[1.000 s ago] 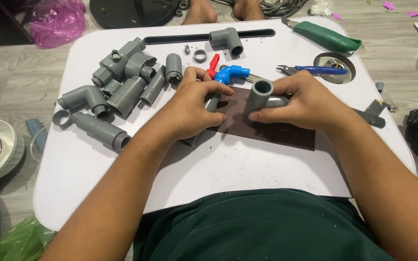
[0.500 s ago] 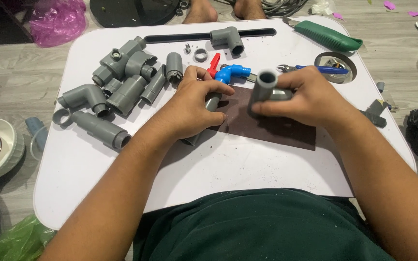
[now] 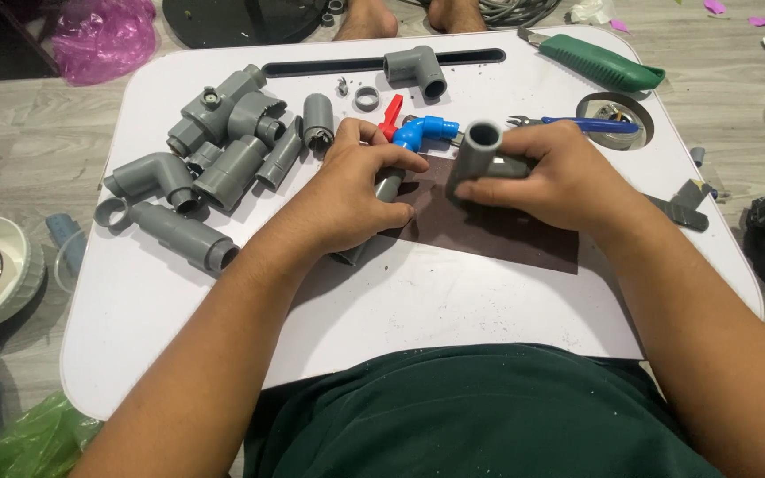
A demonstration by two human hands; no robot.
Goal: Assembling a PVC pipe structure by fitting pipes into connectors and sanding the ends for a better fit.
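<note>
Landmark: dark brown rectangular sandpaper sheet [image 3: 498, 232] at centre of white rounded plastic table [image 3: 418, 301].

Right hand [image 3: 551, 177] closed around grey plastic pipe tee fitting [image 3: 480, 155]; fitting stands on sheet's far edge, open socket upward.

Left hand [image 3: 356, 190] curled over short grey plastic pipe piece [image 3: 389, 186] at sheet's left edge, fingers closed on it.

Blue plastic elbow valve with red handle [image 3: 418, 131] just beyond sheet. Heap of grey plastic pipe fittings [image 3: 223, 150] well left of sheet. Green-handled saw [image 3: 599, 62] and blue-handled pliers [image 3: 577, 124] beyond sheet, to right.
</note>
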